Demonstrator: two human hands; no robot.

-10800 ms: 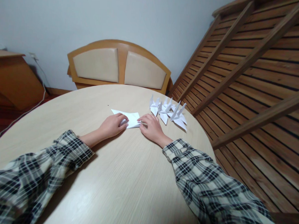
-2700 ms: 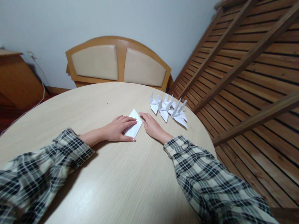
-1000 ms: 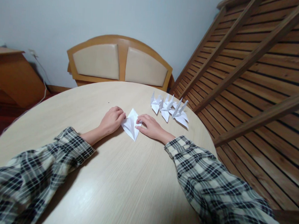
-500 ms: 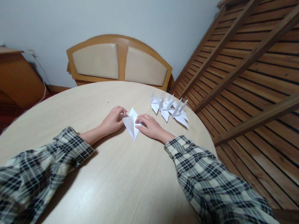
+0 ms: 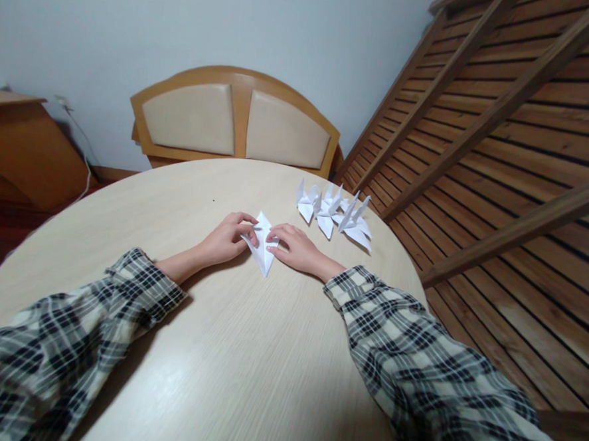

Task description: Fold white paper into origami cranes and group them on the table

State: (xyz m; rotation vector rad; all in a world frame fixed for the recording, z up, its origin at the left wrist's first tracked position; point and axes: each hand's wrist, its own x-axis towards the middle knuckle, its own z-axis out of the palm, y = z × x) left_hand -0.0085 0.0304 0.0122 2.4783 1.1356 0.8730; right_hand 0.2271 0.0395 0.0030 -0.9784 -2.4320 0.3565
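Observation:
A white folded paper (image 5: 264, 257), shaped like a narrow diamond, lies on the round table between my hands. The fingers and thumb of my left hand (image 5: 227, 238) are curled onto its left side, with the fingertips over the paper. On the opposite edge, my right hand (image 5: 297, 248) keeps its bent fingers and thumb closed on the paper. My fingertips hide parts of both side edges. Beyond my right hand stand several white paper cranes (image 5: 327, 212), close together with their wings and points raised.
The pale wooden table (image 5: 205, 375) has a curved edge. Behind it stands a padded headboard (image 5: 239, 124) against the wall. A slatted wooden frame (image 5: 508, 147) leans at the right, and a wooden desk (image 5: 20, 137) is at the far left.
My left hand has moved slightly right onto the paper, and the raised left flap now lies flatter under its fingers. My right hand has stayed in place.

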